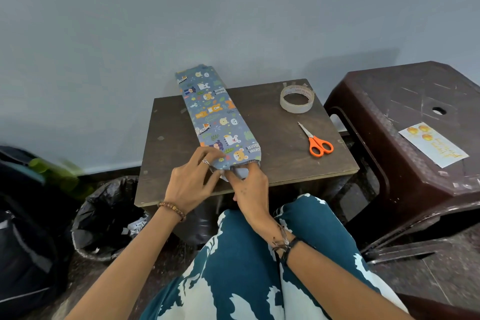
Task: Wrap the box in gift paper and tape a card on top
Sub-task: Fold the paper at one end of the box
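A long narrow box wrapped in blue animal-print gift paper (pixel 217 117) lies diagonally on a small dark wooden table (pixel 280 143), its far end past the table's back edge. Both hands work at its near end, where the paper is open. My left hand (pixel 193 180) pinches the paper's left flap at the near corner. My right hand (pixel 248 184) has its fingers curled on the paper's open end, pushing it inward. A roll of clear tape (pixel 297 99) and orange-handled scissors (pixel 316 141) lie on the table to the right. The card (pixel 432 144) with yellow print rests on a brown plastic stool.
The brown stool (pixel 405 112) stands close against the table's right side. A black rubbish bag (pixel 104 218) with paper scraps sits on the floor at the left, beside a dark backpack (pixel 23 236). A grey wall rises right behind the table. My knees are under the table's near edge.
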`<state>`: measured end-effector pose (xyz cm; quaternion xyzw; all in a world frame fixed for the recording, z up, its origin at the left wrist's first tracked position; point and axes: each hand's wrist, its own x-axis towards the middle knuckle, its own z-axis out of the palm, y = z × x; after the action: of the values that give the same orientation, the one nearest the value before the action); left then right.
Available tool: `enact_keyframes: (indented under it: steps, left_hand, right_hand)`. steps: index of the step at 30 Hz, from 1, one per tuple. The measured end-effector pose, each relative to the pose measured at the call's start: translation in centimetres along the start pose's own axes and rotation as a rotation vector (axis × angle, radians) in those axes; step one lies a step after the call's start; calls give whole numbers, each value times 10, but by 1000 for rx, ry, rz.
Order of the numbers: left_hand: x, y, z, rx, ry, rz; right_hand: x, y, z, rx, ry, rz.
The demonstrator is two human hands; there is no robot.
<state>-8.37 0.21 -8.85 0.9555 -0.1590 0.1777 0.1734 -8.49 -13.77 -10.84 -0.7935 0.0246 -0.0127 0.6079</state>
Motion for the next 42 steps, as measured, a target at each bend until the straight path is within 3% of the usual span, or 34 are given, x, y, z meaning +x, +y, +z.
enact_keyframes:
  steps: [8, 17, 24, 30, 37, 42]
  left_hand:
    - [-3, 1, 0, -5, 24, -6]
    - [-2, -1, 9, 82, 53, -9]
    - [0, -3, 14, 84, 135, -10]
    - [0, -3, 16, 81, 188, 11]
    - [-1, -2, 16, 61, 197, -5]
    - [-1, -4, 17, 71, 243, 8]
  right_hand:
    - [-3, -2, -1, 50, -7, 30]
    - [-7, -4, -3, -386, 92, -99]
    - [-12, -1, -32, -353, 7, -185]
    - [20, -3, -79, -283, 174, -319]
    - [56, 6, -78, -368, -209, -377]
    - [63, 10, -75, -293, -245, -446]
